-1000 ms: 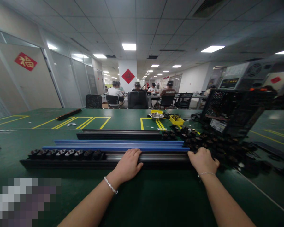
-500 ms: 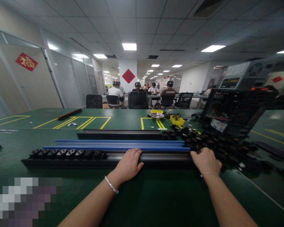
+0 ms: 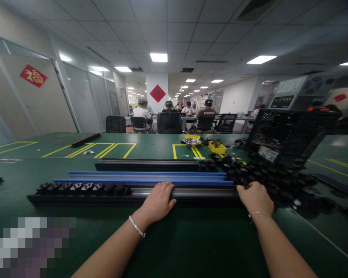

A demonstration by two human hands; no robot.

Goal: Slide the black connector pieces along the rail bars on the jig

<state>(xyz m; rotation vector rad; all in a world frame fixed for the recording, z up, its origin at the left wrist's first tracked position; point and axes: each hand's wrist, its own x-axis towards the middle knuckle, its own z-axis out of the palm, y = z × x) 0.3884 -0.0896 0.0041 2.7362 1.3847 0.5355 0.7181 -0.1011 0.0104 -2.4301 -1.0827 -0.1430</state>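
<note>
A long black rail (image 3: 191, 196) lies across the table in front of me. Several black socket-like modules (image 3: 87, 187), some with pale tops, sit in a row on its left part. My left hand (image 3: 159, 200) is wrapped over the rail near the middle, thumb on the near side. At the rail's right end, my right hand (image 3: 256, 199) has its fingers curled; whatever they close on is hidden. Just behind the rail lies a blue rail (image 3: 147, 177). A second black rail (image 3: 147, 165) rests farther back.
Loose black modules (image 3: 255, 172) are heaped at the right. An open computer case (image 3: 284, 135) stands behind them. A metal bowl (image 3: 193, 142) and a yellow bin (image 3: 217, 147) are at the back. A dark strip (image 3: 86, 140) lies far left. Several people sit at tables beyond.
My right hand has shifted slightly to the right at the rail's end. My left hand stays in place on the rail.
</note>
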